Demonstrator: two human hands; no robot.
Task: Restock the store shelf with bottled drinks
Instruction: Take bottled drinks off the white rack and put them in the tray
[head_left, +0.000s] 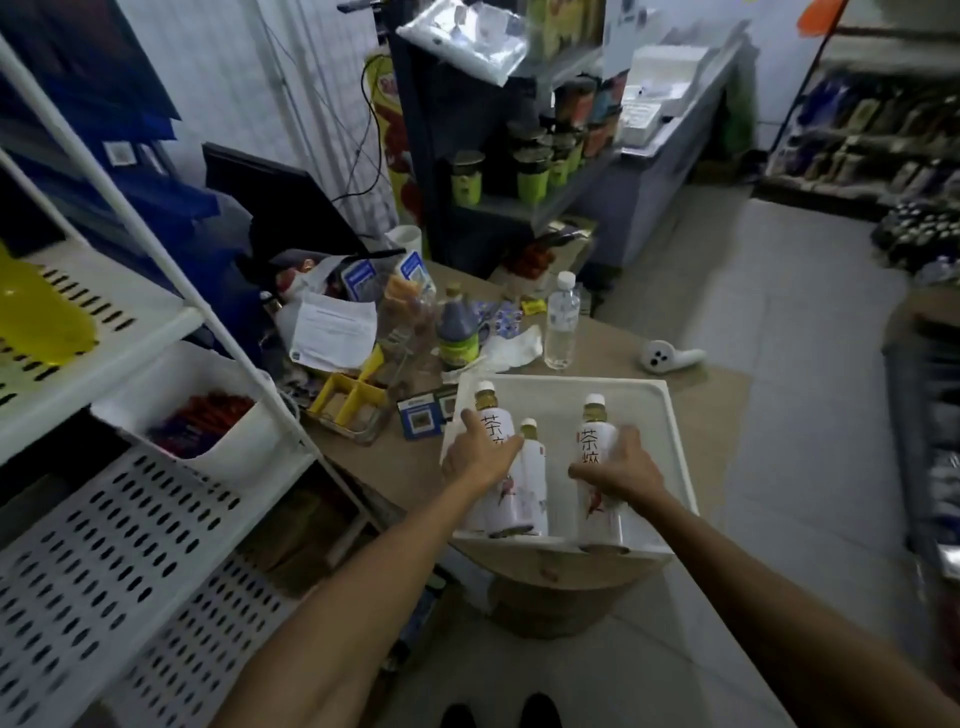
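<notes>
Three tea bottles (530, 483) in a white tray (655, 415).
Your left hand (480, 460) clasps two, your right hand (623, 470) the third.

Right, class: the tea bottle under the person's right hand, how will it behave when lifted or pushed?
Probably heavy for its size: tea shows up to the neck of the tea bottle. Likely tippy if pushed high, being tall and narrow on the white tray. Its smooth sleeve may be slippery in the right hand.

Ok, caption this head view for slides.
Left hand grips the left tea bottle, right hand the right tea bottle, in the tray.
</notes>
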